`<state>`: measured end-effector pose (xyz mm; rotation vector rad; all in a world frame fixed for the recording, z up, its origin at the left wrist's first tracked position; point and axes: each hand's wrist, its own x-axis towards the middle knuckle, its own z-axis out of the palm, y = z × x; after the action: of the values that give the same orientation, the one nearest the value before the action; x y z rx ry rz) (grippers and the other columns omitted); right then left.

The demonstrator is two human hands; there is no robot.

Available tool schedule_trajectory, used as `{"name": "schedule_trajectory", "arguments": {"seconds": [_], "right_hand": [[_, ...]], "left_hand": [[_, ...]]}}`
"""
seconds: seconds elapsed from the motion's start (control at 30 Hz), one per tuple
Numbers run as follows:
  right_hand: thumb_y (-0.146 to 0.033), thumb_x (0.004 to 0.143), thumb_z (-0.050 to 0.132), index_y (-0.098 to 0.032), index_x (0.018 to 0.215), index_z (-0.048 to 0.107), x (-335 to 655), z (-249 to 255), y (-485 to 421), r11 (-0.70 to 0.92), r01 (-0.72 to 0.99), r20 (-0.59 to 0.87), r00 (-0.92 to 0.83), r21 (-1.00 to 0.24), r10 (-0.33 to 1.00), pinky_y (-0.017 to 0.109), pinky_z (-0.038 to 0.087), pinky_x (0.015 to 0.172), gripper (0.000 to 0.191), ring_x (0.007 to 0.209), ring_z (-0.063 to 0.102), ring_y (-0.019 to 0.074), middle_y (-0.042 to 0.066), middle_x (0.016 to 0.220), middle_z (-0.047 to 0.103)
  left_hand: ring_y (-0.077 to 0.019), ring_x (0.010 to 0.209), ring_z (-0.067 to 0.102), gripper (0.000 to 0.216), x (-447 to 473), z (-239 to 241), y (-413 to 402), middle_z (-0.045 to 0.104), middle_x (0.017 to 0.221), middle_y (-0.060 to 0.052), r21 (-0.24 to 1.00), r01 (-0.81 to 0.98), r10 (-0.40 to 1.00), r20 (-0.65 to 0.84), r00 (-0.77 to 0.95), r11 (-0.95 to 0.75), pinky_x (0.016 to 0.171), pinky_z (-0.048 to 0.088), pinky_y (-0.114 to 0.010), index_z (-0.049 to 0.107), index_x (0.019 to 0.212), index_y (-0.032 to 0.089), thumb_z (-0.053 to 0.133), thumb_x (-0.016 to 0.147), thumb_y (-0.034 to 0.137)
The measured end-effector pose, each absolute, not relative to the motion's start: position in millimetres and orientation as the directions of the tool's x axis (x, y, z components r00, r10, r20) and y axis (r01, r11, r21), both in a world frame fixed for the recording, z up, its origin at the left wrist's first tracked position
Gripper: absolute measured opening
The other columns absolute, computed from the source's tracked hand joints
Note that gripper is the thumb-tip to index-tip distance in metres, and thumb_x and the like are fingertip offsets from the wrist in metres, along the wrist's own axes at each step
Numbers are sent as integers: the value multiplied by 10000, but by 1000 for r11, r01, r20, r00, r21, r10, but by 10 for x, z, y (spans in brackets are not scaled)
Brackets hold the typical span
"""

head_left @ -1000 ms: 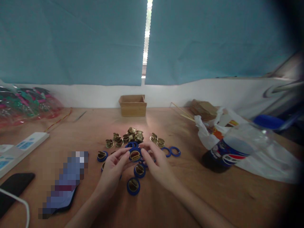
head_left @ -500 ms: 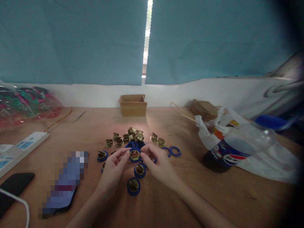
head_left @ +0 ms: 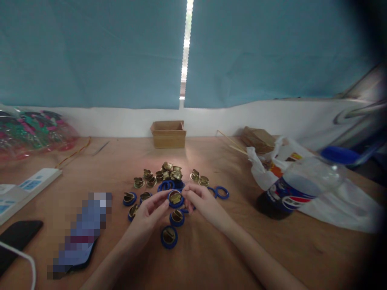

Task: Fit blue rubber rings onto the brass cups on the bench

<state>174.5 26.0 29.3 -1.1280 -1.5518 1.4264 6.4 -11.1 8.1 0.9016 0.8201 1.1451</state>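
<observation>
Between my two hands is a round brass-coloured metal piece [head_left: 175,197] with a blue ring around its edge. My left hand [head_left: 152,206] is closed on its left side, fingertips at the rim. Closed too, my right hand [head_left: 201,200] has its fingertips at the right rim. More metal pieces in blue rings lie close by, one just below [head_left: 177,217] and one nearer me [head_left: 169,237]. Beyond my hands sits a heap of brass-coloured metal pieces [head_left: 171,171] without rings. Loose blue rings [head_left: 222,192] lie right of my right hand; others are partly hidden behind my hands.
A small cardboard box [head_left: 169,139] stands at the back. To the right are a cola bottle [head_left: 298,197] lying tilted and a white plastic bag [head_left: 341,209]. On the left lie a blurred-out phone [head_left: 80,233], a black object [head_left: 21,241] and a white power strip [head_left: 36,185].
The metal piece with its blue ring has shifted slightly right and tilted between my fingers. My right hand's fingers have curled in, with some now below the rim.
</observation>
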Motion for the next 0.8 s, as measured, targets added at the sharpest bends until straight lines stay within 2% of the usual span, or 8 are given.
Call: {"name": "schedule_trajectory", "arguments": {"seconds": [0.2,0.5,0.63,0.8], "right_hand": [[-242,817,447,-185,606,486,1759,253,287,1,207,-73,-345,-978,936,185,339,400,223,377,424,72,-70,448,449],[-170,825,409,-176,560,475,1861,270,308,191,456,-40,-450,-869,892,197,338,470,273,493,470,88,-33,533,488],[-134,812,399,-175,603,502,1898,313,315,181,453,-90,-515,-873,853,196,330,463,237,470,449,81,-37,545,507],[-156,842,417,-169,675,538,1898,317,311,238,424,-31,-536,-874,844,206,339,496,207,503,451,91,-36,560,499]], "left_hand": [[-188,806,703,403,72,-7,-103,726,926,-101,896,-373,949,-135,286,240,698,555,-264,566,1181,172,663,811,298],[-188,746,713,455,89,28,-73,739,867,-103,893,-356,949,-192,251,275,657,561,-259,555,1133,120,729,746,285],[-188,741,715,484,96,26,-82,740,862,-100,892,-347,941,-201,274,291,671,566,-268,548,1139,121,747,728,280],[-185,726,718,517,79,32,-88,742,857,-100,884,-368,940,-191,283,290,676,572,-270,545,1150,117,757,715,298]]}}
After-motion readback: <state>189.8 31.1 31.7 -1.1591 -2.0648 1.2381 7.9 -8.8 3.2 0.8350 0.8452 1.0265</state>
